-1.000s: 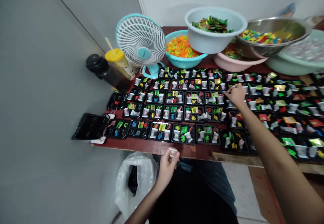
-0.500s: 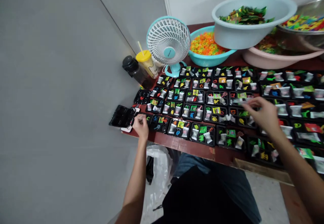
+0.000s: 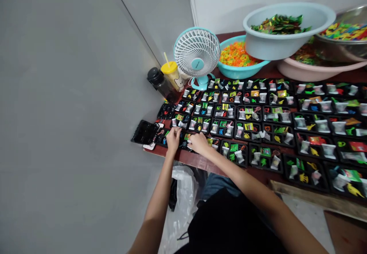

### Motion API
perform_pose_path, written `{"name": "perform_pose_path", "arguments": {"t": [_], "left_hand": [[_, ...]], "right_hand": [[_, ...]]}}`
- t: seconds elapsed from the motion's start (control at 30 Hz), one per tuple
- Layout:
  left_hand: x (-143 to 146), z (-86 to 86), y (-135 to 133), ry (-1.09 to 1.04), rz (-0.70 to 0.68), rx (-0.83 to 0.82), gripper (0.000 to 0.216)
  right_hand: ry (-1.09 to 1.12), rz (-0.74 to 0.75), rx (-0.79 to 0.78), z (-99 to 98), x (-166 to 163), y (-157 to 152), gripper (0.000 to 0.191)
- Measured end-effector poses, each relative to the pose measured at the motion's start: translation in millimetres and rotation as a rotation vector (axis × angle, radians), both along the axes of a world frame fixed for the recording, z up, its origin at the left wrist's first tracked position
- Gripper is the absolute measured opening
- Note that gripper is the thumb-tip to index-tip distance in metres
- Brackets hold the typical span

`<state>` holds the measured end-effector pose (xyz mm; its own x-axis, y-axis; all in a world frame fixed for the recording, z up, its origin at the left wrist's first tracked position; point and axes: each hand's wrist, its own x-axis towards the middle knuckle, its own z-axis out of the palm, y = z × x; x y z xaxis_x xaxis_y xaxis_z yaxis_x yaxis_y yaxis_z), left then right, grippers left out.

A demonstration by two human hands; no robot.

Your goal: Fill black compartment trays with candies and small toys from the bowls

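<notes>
My left hand (image 3: 173, 140) is closed in a pinch over a front-row black tray (image 3: 162, 140) near the table's left end. What its fingertips hold, if anything, is too small to make out. Just right of it, my right hand (image 3: 199, 143) bends over the neighbouring tray, fingers closed, with a small white packet (image 3: 189, 142) showing at the fingertips. That tray is mostly hidden by both hands. Around them, divided black trays (image 3: 233, 153) contain small coloured plastic toys, bright sachets and white packets.
A stack of black trays (image 3: 142, 132) sits at the left corner. Behind stand a dark bottle (image 3: 162, 85), a yellow-lidded cup (image 3: 172, 76) and a fan (image 3: 197, 53). Basins of coloured pieces, including a turquoise basin (image 3: 241, 71) and a pale blue basin (image 3: 286, 45), line the back. A plastic bag (image 3: 183, 192) hangs below.
My right hand has swung left from a tray on the right, where a white packet now lies, to the front-row trays. My left hand has shifted slightly right, and the view has moved a little.
</notes>
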<state>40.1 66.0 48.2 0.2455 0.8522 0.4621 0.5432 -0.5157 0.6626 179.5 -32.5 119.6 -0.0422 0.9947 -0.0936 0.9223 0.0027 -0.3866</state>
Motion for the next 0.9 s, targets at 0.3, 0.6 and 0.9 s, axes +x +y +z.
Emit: {"name": "perform_pose_path", "arguments": {"t": [0.3, 0.6, 0.9], "left_hand": [[-15, 12.5, -1, -0.244, 0.316, 0.005, 0.029], [-79, 19.2, -15, 0.334, 0.396, -0.154, 0.036], [-50, 18.3, -39, 0.5, 0.414, -0.124, 0.04]], "right_hand": [[0.075, -0.139, 0.089, -3.4, 2, -4, 0.036], [0.539, -0.163, 0.569, -25.9, 8, -132, 0.026], [0.575, 0.04, 0.35, -88.3, -2, -182, 0.021]]}}
